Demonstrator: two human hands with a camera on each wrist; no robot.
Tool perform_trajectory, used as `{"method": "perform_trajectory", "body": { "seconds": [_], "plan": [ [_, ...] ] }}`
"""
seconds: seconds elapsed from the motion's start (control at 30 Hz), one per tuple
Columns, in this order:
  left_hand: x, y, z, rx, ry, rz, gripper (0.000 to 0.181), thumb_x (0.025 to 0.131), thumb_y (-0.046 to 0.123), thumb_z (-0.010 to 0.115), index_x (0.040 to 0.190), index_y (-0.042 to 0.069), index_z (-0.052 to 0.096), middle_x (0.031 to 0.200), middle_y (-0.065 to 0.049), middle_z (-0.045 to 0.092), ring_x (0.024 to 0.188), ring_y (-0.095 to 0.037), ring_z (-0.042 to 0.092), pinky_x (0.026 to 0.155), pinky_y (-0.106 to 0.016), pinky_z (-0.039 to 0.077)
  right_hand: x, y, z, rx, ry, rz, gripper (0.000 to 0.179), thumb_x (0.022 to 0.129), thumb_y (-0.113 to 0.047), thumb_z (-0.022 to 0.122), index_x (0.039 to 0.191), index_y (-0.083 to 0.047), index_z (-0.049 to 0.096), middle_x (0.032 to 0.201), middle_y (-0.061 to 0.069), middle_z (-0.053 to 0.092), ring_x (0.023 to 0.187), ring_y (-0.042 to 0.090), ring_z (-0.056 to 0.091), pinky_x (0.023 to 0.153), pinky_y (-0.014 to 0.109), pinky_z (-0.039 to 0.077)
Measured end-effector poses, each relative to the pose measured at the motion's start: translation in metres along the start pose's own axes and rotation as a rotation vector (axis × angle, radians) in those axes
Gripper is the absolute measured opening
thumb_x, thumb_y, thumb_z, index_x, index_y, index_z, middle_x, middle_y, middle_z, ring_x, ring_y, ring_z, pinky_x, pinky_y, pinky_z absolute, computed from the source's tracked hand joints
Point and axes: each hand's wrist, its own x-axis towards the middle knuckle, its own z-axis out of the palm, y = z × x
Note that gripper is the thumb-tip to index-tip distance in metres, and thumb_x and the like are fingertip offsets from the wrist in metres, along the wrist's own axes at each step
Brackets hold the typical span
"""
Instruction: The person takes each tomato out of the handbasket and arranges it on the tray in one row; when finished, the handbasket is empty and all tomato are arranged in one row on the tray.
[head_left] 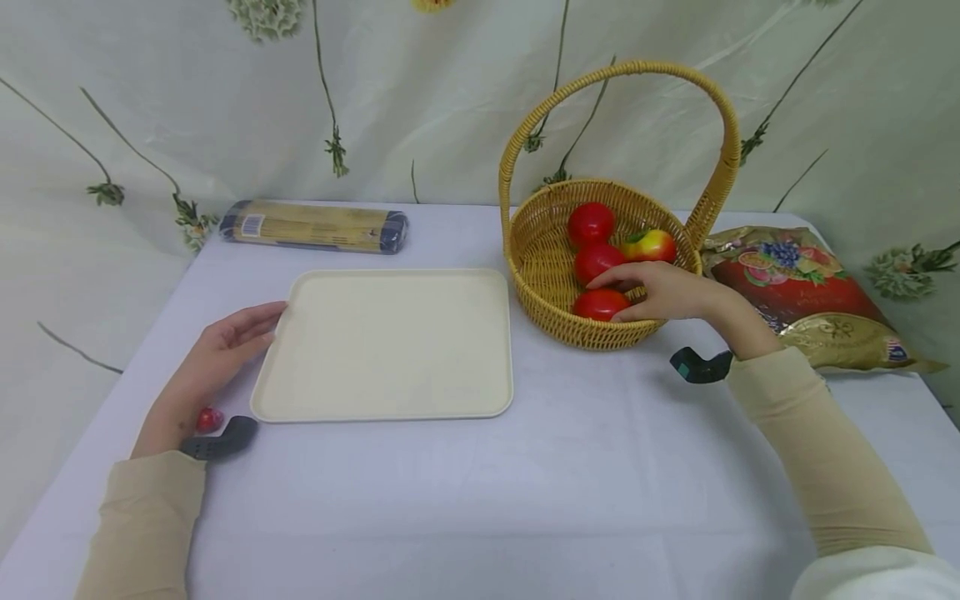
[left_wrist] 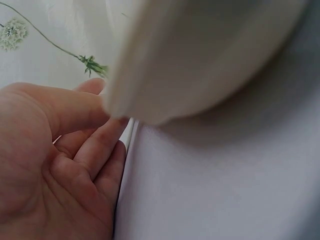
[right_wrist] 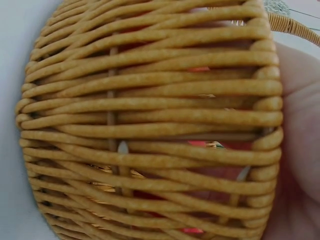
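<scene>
In the head view my left hand (head_left: 228, 342) is at the left edge of a cream rectangular tray (head_left: 390, 346), fingers loosely bent. The left wrist view has the thumb (left_wrist: 75, 107) right at the tray's rim, its tip hidden. Over the front rim of a wicker basket (head_left: 551, 312) reaches my right hand (head_left: 660, 292), fingers and thumb around a glossy red round fruit (head_left: 600, 306). Behind that fruit are two more red fruits (head_left: 591, 223) and a yellow-red one (head_left: 651, 246). Basket weave (right_wrist: 150, 115) hides most of the right hand in the right wrist view.
A tall arched handle (head_left: 622, 68) rises over the basket. To its right lies a red and gold fruit-printed bag (head_left: 810, 287). A wrapped roll (head_left: 315, 227) lies behind the tray. By my left wrist is a small red object (head_left: 209, 419). A floral cloth hangs behind the table.
</scene>
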Motion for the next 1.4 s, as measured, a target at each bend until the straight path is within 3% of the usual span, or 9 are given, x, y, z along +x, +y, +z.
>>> {"method": "perform_trajectory", "body": {
  "seconds": [0.13, 0.5, 0.83, 1.13, 1.4],
  "plan": [
    [0.0, -0.0002, -0.0004, -0.001, -0.009, 0.018, 0.051, 0.096, 0.022, 0.055, 0.142, 0.007, 0.039, 0.141, -0.01, 0.043, 0.119, 0.0, 0.045, 0.088, -0.009, 0.037, -0.0004, 0.001, -0.0001, 0.004, 0.005, 0.004, 0.045, 0.082, -0.012, 0.072, 0.125, -0.007, 0.057, 0.124, 0.016, 0.051, 0.115, 0.035, 0.043, 0.09, 0.052, 0.043],
    [0.0, 0.002, 0.0002, 0.006, -0.003, -0.019, 0.052, 0.095, 0.027, 0.055, 0.141, 0.006, 0.04, 0.141, -0.012, 0.042, 0.122, -0.002, 0.042, 0.089, -0.01, 0.037, -0.0014, 0.002, -0.001, 0.002, 0.02, -0.027, 0.046, 0.082, -0.016, 0.073, 0.125, -0.008, 0.057, 0.124, 0.015, 0.052, 0.114, 0.034, 0.043, 0.091, 0.053, 0.042],
    [0.0, 0.002, -0.0003, 0.017, -0.009, -0.029, 0.054, 0.095, 0.029, 0.055, 0.142, 0.007, 0.039, 0.141, -0.014, 0.041, 0.122, -0.002, 0.042, 0.089, -0.01, 0.037, -0.0022, 0.0043, -0.0026, 0.069, 0.035, -0.013, 0.047, 0.084, -0.019, 0.072, 0.127, -0.007, 0.056, 0.127, 0.014, 0.05, 0.117, 0.032, 0.042, 0.091, 0.052, 0.042],
    [-0.0002, 0.0002, -0.0001, 0.01, -0.018, 0.006, 0.053, 0.096, 0.023, 0.055, 0.143, 0.006, 0.038, 0.141, -0.014, 0.042, 0.12, -0.001, 0.044, 0.088, -0.009, 0.037, -0.0044, 0.0041, -0.0041, 0.095, 0.068, -0.007, 0.049, 0.085, -0.02, 0.07, 0.13, -0.009, 0.054, 0.129, 0.012, 0.05, 0.117, 0.029, 0.041, 0.093, 0.051, 0.041],
    [0.0011, -0.0002, 0.0003, 0.005, -0.002, -0.017, 0.05, 0.096, 0.021, 0.055, 0.141, 0.005, 0.039, 0.141, -0.018, 0.04, 0.117, 0.003, 0.044, 0.088, -0.009, 0.038, -0.0077, -0.003, -0.0074, 0.158, 0.1, 0.008, 0.049, 0.086, -0.018, 0.069, 0.132, -0.009, 0.052, 0.13, 0.012, 0.05, 0.113, 0.028, 0.048, 0.092, 0.048, 0.043]
  ]
}}
